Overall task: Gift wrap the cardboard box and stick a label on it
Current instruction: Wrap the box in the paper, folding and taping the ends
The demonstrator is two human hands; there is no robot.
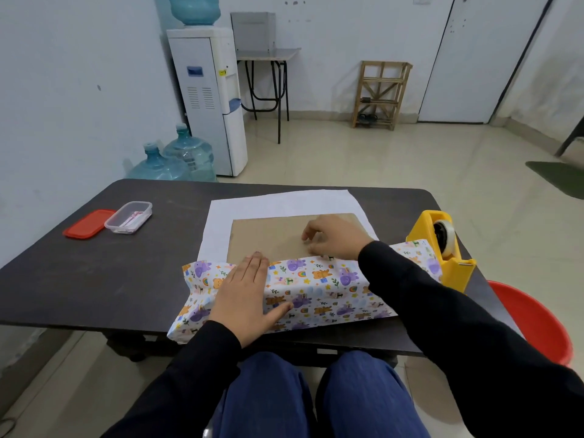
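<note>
One box [268, 235], long axis left-right; left hand [245, 292] flat on paper [316, 292]; right hand [338, 237] curled, grasp unclear.

Cardboard box [268, 235] near half under wrapping paper [316, 297]; tub [128, 217] contents too small, unclr.

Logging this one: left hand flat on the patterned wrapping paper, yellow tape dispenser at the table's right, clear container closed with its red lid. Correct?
Not quite: in the head view the red lid lies on the table beside the clear container, which is open. The rest stands.
</note>
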